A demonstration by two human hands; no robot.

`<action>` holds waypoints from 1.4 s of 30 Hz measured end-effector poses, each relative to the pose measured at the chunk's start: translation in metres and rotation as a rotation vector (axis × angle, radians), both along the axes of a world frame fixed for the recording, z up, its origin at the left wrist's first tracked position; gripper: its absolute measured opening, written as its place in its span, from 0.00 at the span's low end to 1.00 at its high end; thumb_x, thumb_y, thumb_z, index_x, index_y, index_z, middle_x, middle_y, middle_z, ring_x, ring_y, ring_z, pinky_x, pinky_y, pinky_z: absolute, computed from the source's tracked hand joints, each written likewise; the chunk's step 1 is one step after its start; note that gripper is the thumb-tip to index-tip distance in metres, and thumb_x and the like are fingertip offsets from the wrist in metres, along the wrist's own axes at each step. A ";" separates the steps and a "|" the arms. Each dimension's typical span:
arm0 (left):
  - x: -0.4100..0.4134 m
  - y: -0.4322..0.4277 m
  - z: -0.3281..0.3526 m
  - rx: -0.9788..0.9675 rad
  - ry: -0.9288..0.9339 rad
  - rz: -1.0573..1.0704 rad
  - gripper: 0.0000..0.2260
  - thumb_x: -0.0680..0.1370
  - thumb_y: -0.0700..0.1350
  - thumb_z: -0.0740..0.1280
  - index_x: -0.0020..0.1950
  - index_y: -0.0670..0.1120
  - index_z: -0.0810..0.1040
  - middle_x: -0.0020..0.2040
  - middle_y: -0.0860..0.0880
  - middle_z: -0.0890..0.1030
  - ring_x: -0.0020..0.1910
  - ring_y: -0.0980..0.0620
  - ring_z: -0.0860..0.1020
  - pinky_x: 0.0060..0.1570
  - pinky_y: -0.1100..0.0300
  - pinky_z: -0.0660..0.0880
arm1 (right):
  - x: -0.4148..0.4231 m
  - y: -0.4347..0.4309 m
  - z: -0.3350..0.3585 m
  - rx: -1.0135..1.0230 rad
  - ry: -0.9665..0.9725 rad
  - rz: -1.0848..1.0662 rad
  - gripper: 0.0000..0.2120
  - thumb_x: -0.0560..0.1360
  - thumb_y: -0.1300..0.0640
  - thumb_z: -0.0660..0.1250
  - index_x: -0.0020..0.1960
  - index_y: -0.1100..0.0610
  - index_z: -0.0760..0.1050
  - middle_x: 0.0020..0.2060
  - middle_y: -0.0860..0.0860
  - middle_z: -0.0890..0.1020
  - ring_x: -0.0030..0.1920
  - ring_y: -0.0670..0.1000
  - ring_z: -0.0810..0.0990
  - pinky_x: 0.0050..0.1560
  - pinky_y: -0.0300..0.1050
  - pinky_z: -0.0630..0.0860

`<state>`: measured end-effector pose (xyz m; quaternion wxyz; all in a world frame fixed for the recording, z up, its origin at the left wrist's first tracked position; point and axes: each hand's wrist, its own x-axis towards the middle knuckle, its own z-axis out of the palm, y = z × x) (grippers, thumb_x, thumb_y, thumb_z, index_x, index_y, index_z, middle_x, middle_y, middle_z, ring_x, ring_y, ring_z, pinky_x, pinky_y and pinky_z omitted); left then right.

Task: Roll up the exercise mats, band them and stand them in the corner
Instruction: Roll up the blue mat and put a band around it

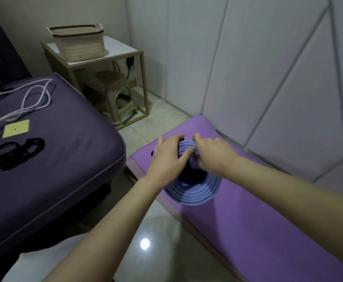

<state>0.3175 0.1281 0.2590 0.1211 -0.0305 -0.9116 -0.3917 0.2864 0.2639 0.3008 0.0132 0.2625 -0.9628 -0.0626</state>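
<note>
A blue exercise mat (pixel 195 190), rolled into a spiral, stands on end on a purple mat (pixel 268 231) that lies flat along the wall. I look down into the roll's open end. My left hand (pixel 168 157) lies over the roll's far left edge with its fingers curved around it. My right hand (pixel 213 153) grips the roll's top edge from the right, thumb pointing away from me. Black bands (pixel 13 153) lie in a loose heap on the dark purple sofa (pixel 64 159) at the left.
A white cord (pixel 30 102) and a yellow square card (pixel 16 128) lie on the sofa. In the corner stands a framed side table (pixel 125 51) with a beige basket (pixel 79 41) on top and a plastic stool (pixel 113 92) beneath. Padded grey wall panels run on the right.
</note>
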 end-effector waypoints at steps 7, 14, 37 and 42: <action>-0.003 0.026 0.033 -0.278 0.088 -0.188 0.17 0.72 0.45 0.68 0.60 0.47 0.72 0.53 0.46 0.77 0.53 0.45 0.70 0.50 0.47 0.71 | 0.010 0.043 0.039 -0.051 -0.085 -0.040 0.20 0.75 0.51 0.65 0.60 0.60 0.64 0.54 0.59 0.79 0.53 0.61 0.78 0.42 0.47 0.67; -0.002 0.049 0.086 -0.218 0.092 -0.219 0.14 0.72 0.44 0.70 0.57 0.46 0.74 0.50 0.45 0.80 0.50 0.45 0.76 0.48 0.48 0.74 | 0.005 0.084 0.098 -0.619 -0.470 -0.196 0.21 0.79 0.41 0.55 0.64 0.53 0.69 0.59 0.51 0.76 0.55 0.52 0.76 0.53 0.47 0.75; -0.001 0.039 0.098 0.011 -0.212 -0.526 0.19 0.69 0.34 0.74 0.56 0.46 0.74 0.51 0.48 0.79 0.51 0.50 0.78 0.52 0.56 0.76 | 0.015 0.102 0.057 -1.581 -0.834 -0.241 0.20 0.81 0.55 0.55 0.31 0.57 0.64 0.24 0.50 0.64 0.28 0.48 0.64 0.35 0.38 0.71; -0.003 0.046 0.098 0.053 -0.224 -0.435 0.25 0.67 0.35 0.76 0.55 0.48 0.65 0.52 0.49 0.72 0.48 0.47 0.76 0.47 0.56 0.76 | 0.024 0.117 0.052 -1.415 -0.732 -0.208 0.24 0.81 0.49 0.55 0.29 0.57 0.68 0.19 0.46 0.58 0.24 0.48 0.55 0.31 0.40 0.59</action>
